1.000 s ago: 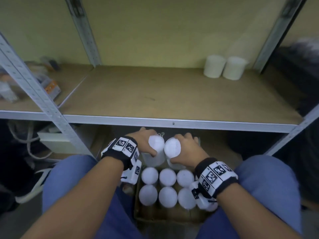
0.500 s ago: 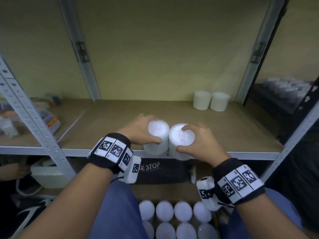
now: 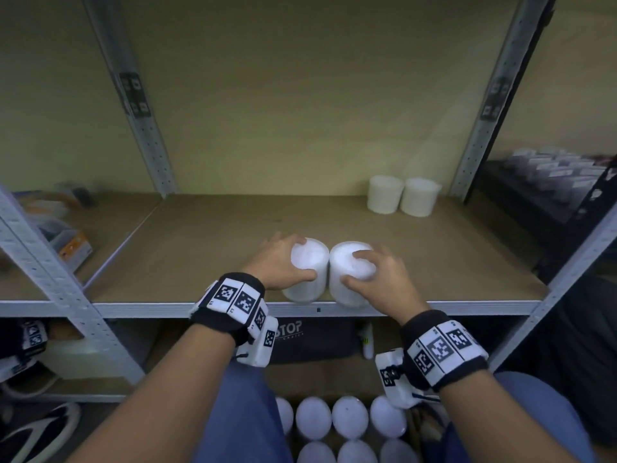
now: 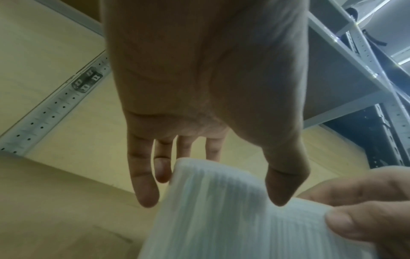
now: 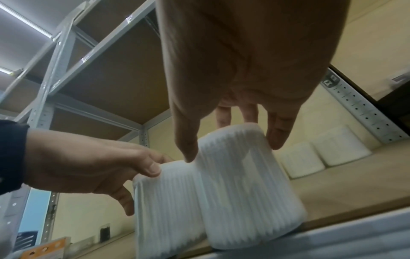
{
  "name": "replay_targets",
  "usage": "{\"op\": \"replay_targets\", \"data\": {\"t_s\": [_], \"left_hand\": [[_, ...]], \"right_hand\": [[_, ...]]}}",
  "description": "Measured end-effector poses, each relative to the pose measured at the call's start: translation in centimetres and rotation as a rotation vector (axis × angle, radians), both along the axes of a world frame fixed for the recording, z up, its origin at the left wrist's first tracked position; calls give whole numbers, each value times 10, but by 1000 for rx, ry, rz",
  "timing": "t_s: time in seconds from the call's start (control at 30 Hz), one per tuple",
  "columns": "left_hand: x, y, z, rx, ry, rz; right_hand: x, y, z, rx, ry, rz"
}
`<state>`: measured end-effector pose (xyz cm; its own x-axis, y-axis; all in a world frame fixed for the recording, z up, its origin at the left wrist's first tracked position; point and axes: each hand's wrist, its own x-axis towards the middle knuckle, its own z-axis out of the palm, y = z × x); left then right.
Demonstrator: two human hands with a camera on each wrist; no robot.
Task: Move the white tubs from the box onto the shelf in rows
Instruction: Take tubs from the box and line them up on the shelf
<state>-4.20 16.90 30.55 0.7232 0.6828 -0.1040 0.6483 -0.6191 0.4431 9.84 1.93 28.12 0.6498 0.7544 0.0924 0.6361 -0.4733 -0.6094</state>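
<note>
Now lifted from the box (image 3: 417, 426), two white tubs (image 3: 309, 267) reach the shelf's (image 3: 200, 248) near edge, left hand (image 3: 277, 262) and right hand (image 3: 377, 279) each clasping one; placement pending.

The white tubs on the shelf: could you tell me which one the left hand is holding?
The front-left tub, gripped by the left hand; the right hand holds its neighbour, and two back tubs stand untouched.

White tubs (image 5: 248, 191) look like matt plastic with fine vertical ribbing down their sides and smooth, slightly frosted lids (image 3: 309, 253). The shelf (image 3: 207, 248) board is a matt brown fibreboard with a faint grain, edged by a pale grey painted metal rail (image 3: 133, 309). The uprights (image 3: 147, 128) are perforated grey metal with a dull sheen.
</note>
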Motion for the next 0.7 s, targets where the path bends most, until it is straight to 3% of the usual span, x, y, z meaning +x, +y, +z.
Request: {"op": "replay_targets", "data": {"t_s": [0.2, 0.37, 0.7], "left_hand": [[-11, -7, 6, 89, -5, -31], [-20, -22, 14, 166, -177, -90], [-21, -35, 14, 135, -119, -119]], "right_hand": [[-13, -14, 11, -55, -170, -25], [-21, -24, 19, 42, -220, 51], [-16, -15, 17, -57, -236, 110]]}}
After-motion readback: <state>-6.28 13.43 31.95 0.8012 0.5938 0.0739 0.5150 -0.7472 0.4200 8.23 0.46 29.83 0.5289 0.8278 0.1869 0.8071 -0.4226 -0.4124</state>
